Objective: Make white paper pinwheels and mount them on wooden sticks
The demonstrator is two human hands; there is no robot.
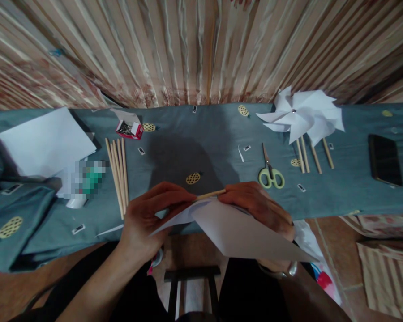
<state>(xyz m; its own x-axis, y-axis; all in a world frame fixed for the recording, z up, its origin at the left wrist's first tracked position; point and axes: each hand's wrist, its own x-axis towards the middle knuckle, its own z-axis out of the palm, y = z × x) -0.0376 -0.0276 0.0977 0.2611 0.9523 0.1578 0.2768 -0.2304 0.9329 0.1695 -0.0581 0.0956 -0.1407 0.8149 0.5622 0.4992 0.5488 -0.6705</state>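
Note:
Just past the table's front edge, my hands hold a thin wooden stick (211,194) crosswise, with a white paper sheet (231,228) hanging below it. The paper is bent and curled at its left, and a pointed corner reaches out to the right. My left hand (154,208) is closed on the stick's left part, its thumb beside the curled paper. Closed at the stick's right end, my right hand (255,203) also has the paper against its fingers. Whether the paper is fastened to the stick is hidden.
Finished paper pinwheels (305,112) on sticks lie at the back right, near green-handled scissors (271,176) and a phone (385,159). On the left are several wooden sticks (118,174), a red box of pins (130,129), white paper sheets (47,143) and a blurred green-and-white item (90,180).

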